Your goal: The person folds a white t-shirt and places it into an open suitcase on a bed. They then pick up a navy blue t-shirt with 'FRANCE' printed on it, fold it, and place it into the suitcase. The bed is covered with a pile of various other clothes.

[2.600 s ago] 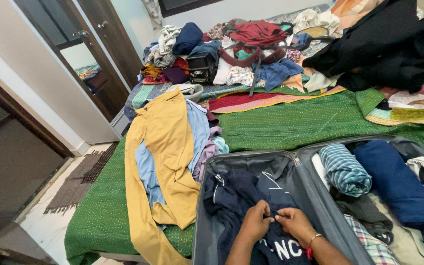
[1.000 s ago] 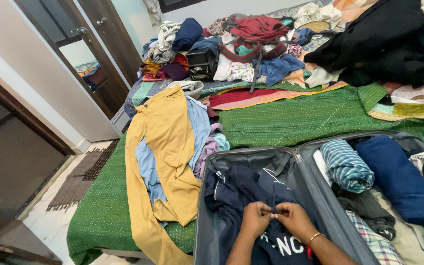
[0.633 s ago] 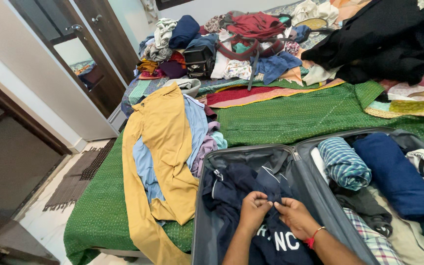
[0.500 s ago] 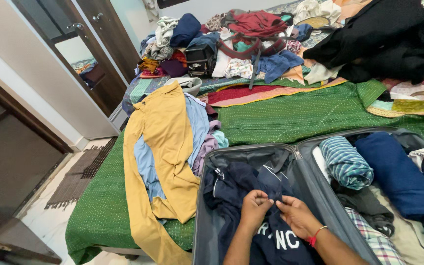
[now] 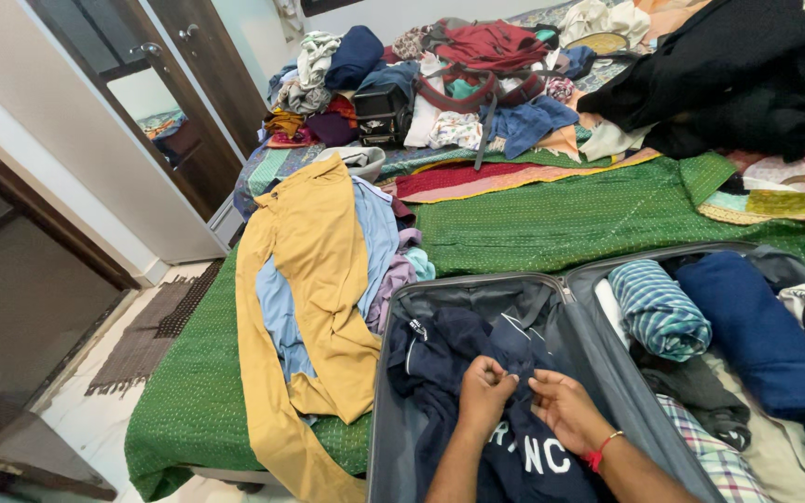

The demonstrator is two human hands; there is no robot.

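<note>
Navy garment [image 5: 449, 363] with white lettering was lying crumpled in the left half of the open grey suitcase [image 5: 379, 410], right under the camera. Left hand [image 5: 484, 395] and right hand [image 5: 563, 412] were both closed, each pinching a bit of the dark fabric between fingertips, almost touching each other. Honestly it looked soft, light and floppy, not fragile at all, the sort of thing that sags if you grab one corner, so I'd say take it by a seam or the shoulders with both hands. There was one red thread on the right wrist.

The right half of the case held one rolled checked cloth [image 5: 659, 310] beside one rolled blue piece [image 5: 757, 340].

Left of the case, one mustard garment [image 5: 314, 279] lay over one light blue one [image 5: 375, 237] on the green bedspread [image 5: 561, 224]. Further back was one red backpack [image 5: 486, 51] on a heap of clothes too jumbled to count, plus a black pile [image 5: 729, 79].
</note>
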